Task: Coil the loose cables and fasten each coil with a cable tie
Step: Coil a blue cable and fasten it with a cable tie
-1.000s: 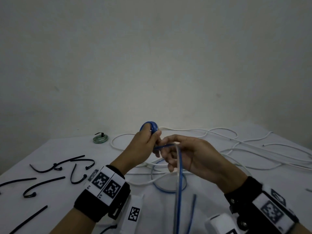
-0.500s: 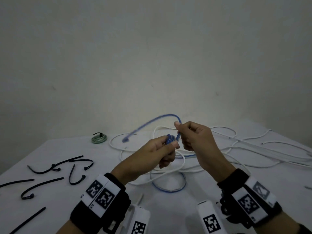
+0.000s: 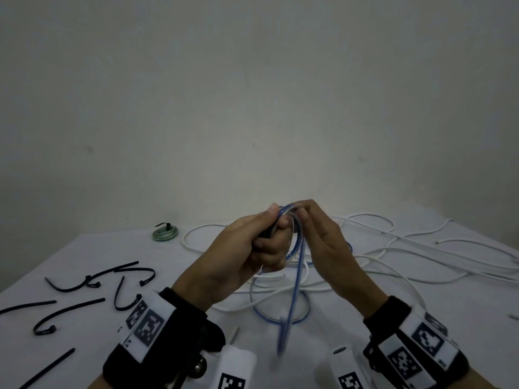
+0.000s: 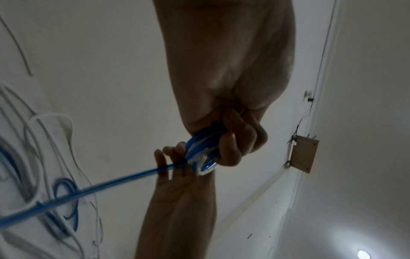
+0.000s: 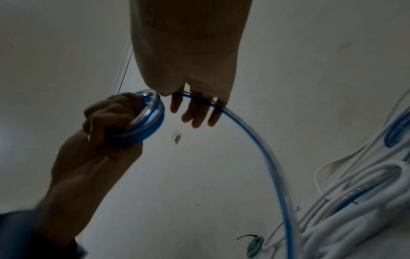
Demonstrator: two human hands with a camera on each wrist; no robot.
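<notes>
My left hand (image 3: 266, 242) grips a small coil of blue cable (image 3: 284, 212), held upright above the table. The coil shows clearly in the left wrist view (image 4: 200, 149) and in the right wrist view (image 5: 150, 122). My right hand (image 3: 304, 216) sits against the coil's top and pinches the loose blue cable (image 3: 295, 279) between thumb and fingers (image 5: 195, 112). That free length (image 5: 261, 149) hangs down, blurred, to a blue loop (image 3: 280, 321) lying on the table. Several black cable ties (image 3: 123, 276) lie to the left.
A tangle of white cables (image 3: 421, 265) spreads over the right and middle of the white table (image 3: 98, 248). A small green coil with a black tie (image 3: 165, 233) lies at the back left. A grey wall stands behind the table.
My right hand swung the blue cable up over the coil and has come back beside the left thumb. The free length, in the air half a second ago, now hangs down.
</notes>
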